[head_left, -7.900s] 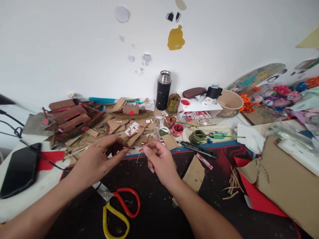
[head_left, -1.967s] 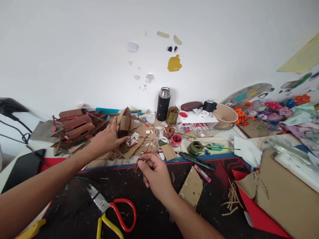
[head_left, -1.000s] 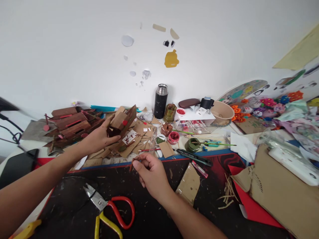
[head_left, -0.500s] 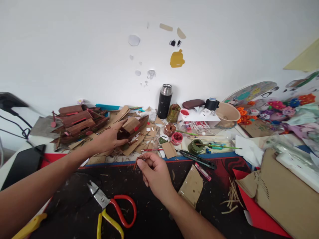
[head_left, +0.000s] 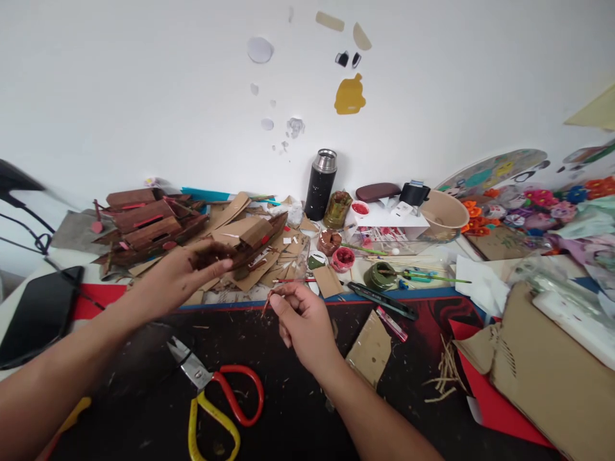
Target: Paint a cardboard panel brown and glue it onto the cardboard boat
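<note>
A brown cardboard model boat (head_left: 254,232) with a roofed cabin lies among scraps behind the mat. My left hand (head_left: 185,275) is closed around its near left end, thumb in front and the other fingers partly hidden behind. Over the back edge of the dark mat, my right hand (head_left: 305,323) pinches a small thin reddish-brown piece (head_left: 266,305) between thumb and forefinger; its exact kind is unclear. Scissors (head_left: 196,371) with one red and one yellow handle lie on the mat, blades parted, below my hands.
Several finished-looking model boats (head_left: 148,221) sit at the left. A black thermos (head_left: 321,189), paint pots (head_left: 343,259) and a utility knife (head_left: 382,300) are behind the mat. Cardboard pieces (head_left: 369,349) and a large cardboard sheet (head_left: 552,378) lie to the right.
My left hand has drawn back leftward along the boat to its near end, with its fingers closer together. My right hand keeps the small piece pinched. The view has tilted slightly down.
</note>
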`<action>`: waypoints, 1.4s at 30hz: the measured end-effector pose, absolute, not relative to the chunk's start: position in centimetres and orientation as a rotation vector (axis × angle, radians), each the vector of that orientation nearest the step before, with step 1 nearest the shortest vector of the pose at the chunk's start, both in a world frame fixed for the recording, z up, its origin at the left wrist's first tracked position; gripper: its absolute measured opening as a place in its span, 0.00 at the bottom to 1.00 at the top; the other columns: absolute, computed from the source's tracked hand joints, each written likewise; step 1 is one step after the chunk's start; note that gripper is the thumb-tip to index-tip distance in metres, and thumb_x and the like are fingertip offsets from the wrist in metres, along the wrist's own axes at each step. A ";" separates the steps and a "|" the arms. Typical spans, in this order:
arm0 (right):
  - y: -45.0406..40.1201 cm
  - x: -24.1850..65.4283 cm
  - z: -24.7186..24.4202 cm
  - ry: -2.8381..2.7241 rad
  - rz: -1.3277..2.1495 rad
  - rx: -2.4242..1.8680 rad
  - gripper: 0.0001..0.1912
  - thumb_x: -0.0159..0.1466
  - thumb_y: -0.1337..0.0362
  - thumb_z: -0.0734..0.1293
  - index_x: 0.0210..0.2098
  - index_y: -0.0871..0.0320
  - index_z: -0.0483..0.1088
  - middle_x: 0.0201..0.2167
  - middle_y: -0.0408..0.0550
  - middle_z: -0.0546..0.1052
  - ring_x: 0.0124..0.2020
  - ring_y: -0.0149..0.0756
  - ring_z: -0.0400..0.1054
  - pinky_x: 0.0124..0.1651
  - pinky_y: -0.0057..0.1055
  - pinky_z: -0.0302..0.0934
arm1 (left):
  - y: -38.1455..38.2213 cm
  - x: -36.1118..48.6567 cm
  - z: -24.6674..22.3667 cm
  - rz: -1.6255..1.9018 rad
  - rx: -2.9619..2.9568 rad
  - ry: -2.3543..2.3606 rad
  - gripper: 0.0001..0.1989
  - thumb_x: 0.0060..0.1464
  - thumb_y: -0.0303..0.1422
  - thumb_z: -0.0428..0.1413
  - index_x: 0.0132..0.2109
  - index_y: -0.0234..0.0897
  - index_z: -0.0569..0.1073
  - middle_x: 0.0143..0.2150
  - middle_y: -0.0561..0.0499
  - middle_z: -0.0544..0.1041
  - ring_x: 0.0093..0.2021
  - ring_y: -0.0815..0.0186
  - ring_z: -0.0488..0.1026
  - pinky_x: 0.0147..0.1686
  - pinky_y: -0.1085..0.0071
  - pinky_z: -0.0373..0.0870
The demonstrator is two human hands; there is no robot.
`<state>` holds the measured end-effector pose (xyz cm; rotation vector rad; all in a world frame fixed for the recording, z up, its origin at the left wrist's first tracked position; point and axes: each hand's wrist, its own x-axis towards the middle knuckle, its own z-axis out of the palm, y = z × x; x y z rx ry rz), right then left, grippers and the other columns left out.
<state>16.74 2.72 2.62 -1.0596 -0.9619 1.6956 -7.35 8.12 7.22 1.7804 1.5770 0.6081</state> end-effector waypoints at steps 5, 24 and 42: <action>2.7 16.8 2.8 -0.971 1.658 -1.060 0.19 0.61 0.48 0.74 0.37 0.57 0.71 0.17 0.31 0.64 0.12 0.23 0.53 0.14 0.22 0.47 | 3.7 -4.5 8.0 0.457 1.602 1.296 0.22 0.61 0.54 0.57 0.50 0.44 0.80 0.47 0.47 0.85 0.49 0.51 0.80 0.50 0.59 0.76; 2.9 16.8 2.1 -0.898 1.662 -1.039 0.19 0.60 0.48 0.75 0.37 0.56 0.71 0.15 0.30 0.63 0.12 0.23 0.53 0.14 0.21 0.47 | 3.1 -2.2 6.1 0.469 1.486 1.279 0.19 0.59 0.52 0.58 0.42 0.42 0.80 0.39 0.51 0.82 0.43 0.56 0.77 0.44 0.64 0.73; 2.8 16.8 2.0 -0.925 1.702 -1.026 0.18 0.62 0.49 0.74 0.38 0.56 0.70 0.15 0.30 0.64 0.12 0.23 0.52 0.14 0.21 0.47 | 2.9 -2.3 7.0 0.558 1.411 1.347 0.20 0.57 0.54 0.59 0.39 0.42 0.78 0.34 0.51 0.78 0.36 0.59 0.74 0.35 0.65 0.71</action>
